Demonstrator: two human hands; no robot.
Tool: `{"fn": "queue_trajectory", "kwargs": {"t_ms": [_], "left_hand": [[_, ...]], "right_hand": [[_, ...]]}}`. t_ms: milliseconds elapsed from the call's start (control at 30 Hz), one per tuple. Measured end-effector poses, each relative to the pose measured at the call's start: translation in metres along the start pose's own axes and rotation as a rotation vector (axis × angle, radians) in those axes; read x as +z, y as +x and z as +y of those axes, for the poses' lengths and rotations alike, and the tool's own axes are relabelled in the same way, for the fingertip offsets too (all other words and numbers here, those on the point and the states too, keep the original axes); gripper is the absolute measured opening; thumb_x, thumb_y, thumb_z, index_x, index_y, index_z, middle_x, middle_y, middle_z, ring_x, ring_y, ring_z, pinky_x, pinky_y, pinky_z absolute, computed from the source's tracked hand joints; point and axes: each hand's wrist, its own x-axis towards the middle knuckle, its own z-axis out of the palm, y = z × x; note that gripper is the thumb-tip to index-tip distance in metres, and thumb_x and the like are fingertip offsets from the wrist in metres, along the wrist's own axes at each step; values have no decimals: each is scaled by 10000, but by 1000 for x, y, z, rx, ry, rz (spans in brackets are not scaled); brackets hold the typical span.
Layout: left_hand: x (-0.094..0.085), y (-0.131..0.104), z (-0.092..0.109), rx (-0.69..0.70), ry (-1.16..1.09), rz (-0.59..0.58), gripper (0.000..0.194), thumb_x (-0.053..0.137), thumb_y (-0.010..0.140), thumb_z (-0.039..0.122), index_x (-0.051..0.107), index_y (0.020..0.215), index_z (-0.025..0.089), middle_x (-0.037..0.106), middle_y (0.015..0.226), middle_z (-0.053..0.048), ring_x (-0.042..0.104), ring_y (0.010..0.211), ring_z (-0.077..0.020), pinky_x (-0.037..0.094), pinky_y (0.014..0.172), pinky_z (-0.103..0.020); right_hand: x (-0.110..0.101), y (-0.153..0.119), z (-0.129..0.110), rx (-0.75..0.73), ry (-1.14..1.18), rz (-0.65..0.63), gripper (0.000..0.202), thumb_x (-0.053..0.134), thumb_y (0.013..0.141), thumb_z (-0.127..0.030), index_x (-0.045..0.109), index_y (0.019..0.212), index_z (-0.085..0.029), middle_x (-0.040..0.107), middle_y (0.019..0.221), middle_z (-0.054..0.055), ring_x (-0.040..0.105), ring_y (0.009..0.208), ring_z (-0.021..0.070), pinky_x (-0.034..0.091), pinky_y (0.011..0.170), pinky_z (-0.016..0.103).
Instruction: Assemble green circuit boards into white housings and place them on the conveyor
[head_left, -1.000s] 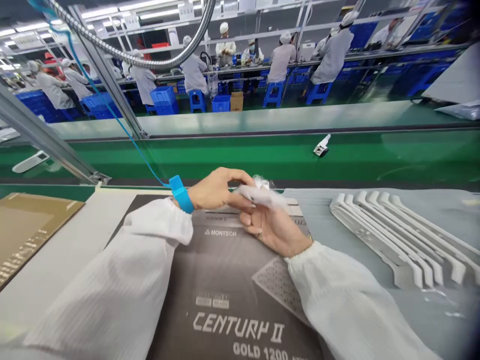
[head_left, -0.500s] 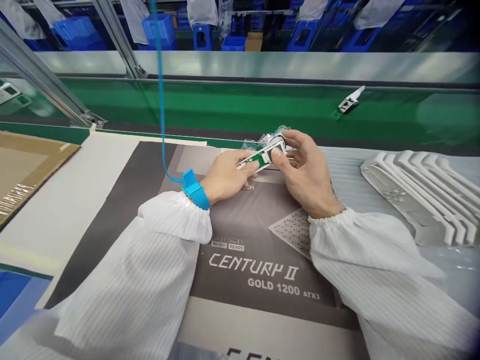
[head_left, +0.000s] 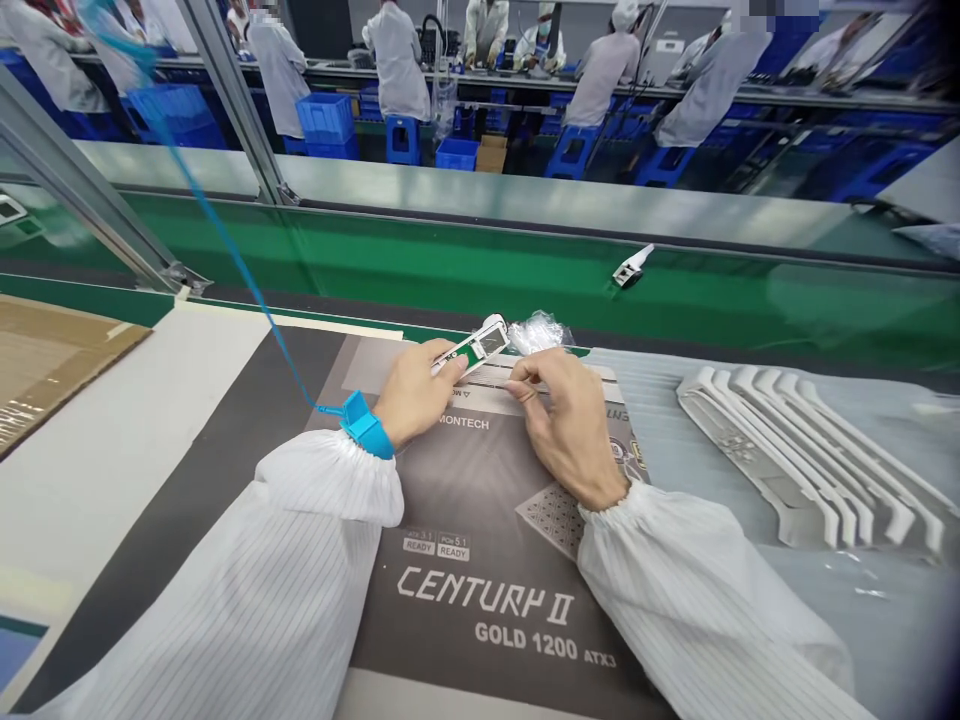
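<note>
My left hand is closed on a white handheld device housing, with a green circuit board and a small grey screen window facing up. Its thumb lies over the board's lower end. To the right of the housing and apart from it is my right hand, thumb and forefinger pinched together; whatever they may hold is too small to make out. A blue wrist strap with a cord circles my left wrist. Beneath both hands lies a printed dark cardboard sheet. Crumpled clear plastic sits just beyond the housing.
Several white curved plastic shells stand in a row on foam sheeting at right. Another white device lies on the green conveyor belt ahead. A cardboard box is at left, near a metal post. Co-workers sit beyond.
My right hand has come off the screen end of the housing, now pinched to its right. My left hand keeps its hold. The view has tilted up; the belt device appears further left.
</note>
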Motion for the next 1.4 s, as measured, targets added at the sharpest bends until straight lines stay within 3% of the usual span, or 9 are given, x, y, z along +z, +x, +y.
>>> {"fn": "queue_trajectory", "kwargs": {"t_ms": [133,300,467,600,733,933,1100,1267,1400], "left_hand": [[3,-1,-1,65,-10,-34,265,517,909,298,671,1076,161,713,857,-43,587,594,-132,473,595,-259],[9,-10,5,183,142,-23,297,510,913,262,685,1147,207,723,1008,-50,646,829,-187,494,764,-298],[9,-16,13,200,255,0,301,530,906,248,689,1161,261,732,1020,-48,655,934,-226,476,827,-323],[9,-11,8,70,271,127,261,512,910,268,705,1079,219,734,914,-67,661,840,-225,466,746,-310],[3,-2,-2,-31,156,189,244,486,912,312,687,938,176,720,803,-57,630,656,-186,432,613,-280],[-4,2,-5,-51,-43,216,295,511,889,408,668,920,161,718,804,-51,590,560,-150,431,559,-267],[-6,2,-1,-121,-158,247,312,545,866,431,689,892,155,695,753,-45,571,566,-139,431,543,-251],[-7,0,3,-162,-292,248,286,567,867,409,687,893,150,687,759,-40,553,575,-121,432,537,-235],[-6,-1,6,-187,-409,208,307,585,867,424,683,865,133,660,699,-37,542,576,-115,442,541,-231]], "right_hand": [[-4,3,4,78,102,134,73,565,926,-268,607,896,-217,634,859,19,564,785,182,427,750,336],[-8,5,15,4,7,218,134,556,942,-315,635,1022,-241,664,958,44,586,878,207,432,770,354],[-9,4,14,-95,-295,198,114,588,931,-297,653,854,-246,694,939,21,550,855,206,314,801,389],[-7,-1,1,-120,-154,58,142,545,943,-227,592,809,-228,687,961,16,553,917,208,309,832,381],[-5,8,11,99,36,38,142,469,971,-297,524,865,-221,648,913,30,559,865,202,360,799,359],[-3,34,51,431,-414,-42,97,551,887,-279,601,870,-197,618,1041,105,508,1029,296,342,793,393],[-49,17,48,394,-525,-74,204,562,885,-358,644,1022,-231,620,1122,84,533,1060,275,344,822,401],[-115,-33,65,440,-931,-183,205,537,883,-353,667,813,-212,648,967,93,563,981,292,324,797,428],[-130,-65,77,462,-1018,-272,223,522,891,-311,648,732,-219,648,879,81,580,931,272,326,777,413]]}}
